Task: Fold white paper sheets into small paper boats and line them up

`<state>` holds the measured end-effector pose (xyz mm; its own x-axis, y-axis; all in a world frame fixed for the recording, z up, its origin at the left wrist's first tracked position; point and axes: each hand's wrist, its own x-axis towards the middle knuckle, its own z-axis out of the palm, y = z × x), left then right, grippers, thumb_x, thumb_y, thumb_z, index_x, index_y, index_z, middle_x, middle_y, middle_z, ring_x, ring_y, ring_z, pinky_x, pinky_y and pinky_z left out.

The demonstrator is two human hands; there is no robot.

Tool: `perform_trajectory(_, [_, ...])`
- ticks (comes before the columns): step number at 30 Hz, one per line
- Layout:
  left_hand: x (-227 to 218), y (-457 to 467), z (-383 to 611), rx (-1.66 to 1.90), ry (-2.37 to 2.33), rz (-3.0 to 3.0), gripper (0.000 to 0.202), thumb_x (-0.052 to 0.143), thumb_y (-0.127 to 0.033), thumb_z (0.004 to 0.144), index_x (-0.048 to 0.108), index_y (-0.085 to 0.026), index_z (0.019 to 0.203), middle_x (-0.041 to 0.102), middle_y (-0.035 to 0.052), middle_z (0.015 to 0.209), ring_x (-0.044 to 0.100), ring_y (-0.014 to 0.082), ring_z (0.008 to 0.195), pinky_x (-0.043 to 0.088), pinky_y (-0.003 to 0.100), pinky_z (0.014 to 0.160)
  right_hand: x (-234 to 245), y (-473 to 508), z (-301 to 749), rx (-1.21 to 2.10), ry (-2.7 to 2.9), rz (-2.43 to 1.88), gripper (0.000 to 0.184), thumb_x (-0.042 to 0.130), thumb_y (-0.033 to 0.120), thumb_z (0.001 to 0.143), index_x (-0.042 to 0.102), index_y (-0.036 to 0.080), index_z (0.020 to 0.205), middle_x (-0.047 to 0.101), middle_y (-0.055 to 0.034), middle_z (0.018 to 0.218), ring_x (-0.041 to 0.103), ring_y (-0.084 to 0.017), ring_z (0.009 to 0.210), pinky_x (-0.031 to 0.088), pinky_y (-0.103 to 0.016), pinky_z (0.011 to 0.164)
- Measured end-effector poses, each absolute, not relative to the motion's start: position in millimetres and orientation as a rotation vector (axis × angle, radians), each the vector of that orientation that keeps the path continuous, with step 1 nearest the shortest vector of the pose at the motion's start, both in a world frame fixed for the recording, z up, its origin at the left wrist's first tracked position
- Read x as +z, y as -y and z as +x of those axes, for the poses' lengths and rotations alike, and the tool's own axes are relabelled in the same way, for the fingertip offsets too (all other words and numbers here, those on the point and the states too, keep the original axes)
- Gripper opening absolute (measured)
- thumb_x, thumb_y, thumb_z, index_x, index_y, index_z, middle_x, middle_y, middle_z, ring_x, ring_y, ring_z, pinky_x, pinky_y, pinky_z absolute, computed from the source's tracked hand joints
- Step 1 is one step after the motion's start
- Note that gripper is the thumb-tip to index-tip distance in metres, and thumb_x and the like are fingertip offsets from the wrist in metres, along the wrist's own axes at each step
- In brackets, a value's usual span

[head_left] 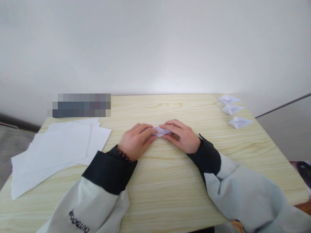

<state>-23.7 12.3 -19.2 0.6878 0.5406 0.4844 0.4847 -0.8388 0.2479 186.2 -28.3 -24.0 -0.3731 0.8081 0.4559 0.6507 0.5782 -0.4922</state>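
A small folded white paper boat (160,131) is held just above or on the middle of the wooden table (160,181). My left hand (136,139) pinches its left end between thumb and fingers. On the opposite end, the thumb and fingers of my right hand (182,135) are closed the same way. My fingertips cover both tips of the folded paper, so only its middle shows. A dark bead bracelet (123,155) circles my left wrist.
Three similar folded paper boats (240,122) stand in a row at the back right. Several loose white sheets (60,145) overlap at the left, reaching past the table edge. Behind them lies a blurred-out dark object (80,108). A white wall (155,48) borders the table's far edge.
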Motion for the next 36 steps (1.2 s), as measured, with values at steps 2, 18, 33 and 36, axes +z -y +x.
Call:
perform_trajectory(2, [-18.2, -12.0, -23.4, 0.849, -0.849, 2.778, 0.017, 0.052, -0.026, 0.086, 0.062, -0.018, 0.097, 0.067, 0.0057, 0.095, 0.061, 0.0178, 0.084, 0.052, 0.031, 0.075, -23.9, 28.8, 186.1, 0.321, 2.120, -1.149, 0.029, 0.055, 0.026, 0.086, 0.055, 0.018, 0.114, 0.060, -0.0094, 0.105, 0.059, -0.018, 0.095, 0.054, -0.031, 0.078])
perform_trajectory(18, [-15.2, -10.6, -23.1, 0.870, -0.974, 2.692, 0.015, 0.053, -0.027, 0.086, 0.062, -0.020, 0.096, 0.066, 0.0046, 0.091, 0.060, 0.0177, 0.085, 0.051, 0.031, 0.076, -22.3, 28.8, 186.4, 0.318, 2.081, -1.127, 0.015, 0.055, 0.024, 0.085, 0.058, 0.020, 0.099, 0.060, -0.0078, 0.100, 0.059, -0.017, 0.090, 0.053, -0.028, 0.072])
perform_trajectory(33, [-17.7, -11.0, -23.8, 0.897, -0.921, 2.760, 0.021, 0.054, -0.023, 0.084, 0.066, -0.019, 0.100, 0.066, 0.0061, 0.092, 0.060, 0.0183, 0.084, 0.053, 0.032, 0.074, -21.1, 28.6, 186.3, 0.253, 2.117, -1.127, 0.021, 0.054, 0.020, 0.086, 0.061, 0.019, 0.105, 0.060, -0.0086, 0.101, 0.060, -0.016, 0.089, 0.053, -0.030, 0.077])
perform_trajectory(36, [-18.0, -11.1, -23.7, 0.894, -0.935, 2.767, 0.021, 0.054, -0.025, 0.085, 0.066, -0.020, 0.101, 0.067, 0.0061, 0.092, 0.060, 0.0181, 0.084, 0.053, 0.032, 0.074, -23.2, 28.7, 186.5, 0.259, 2.111, -1.158, 0.024, 0.054, 0.022, 0.086, 0.060, 0.020, 0.109, 0.060, -0.0084, 0.103, 0.060, -0.016, 0.089, 0.053, -0.031, 0.076])
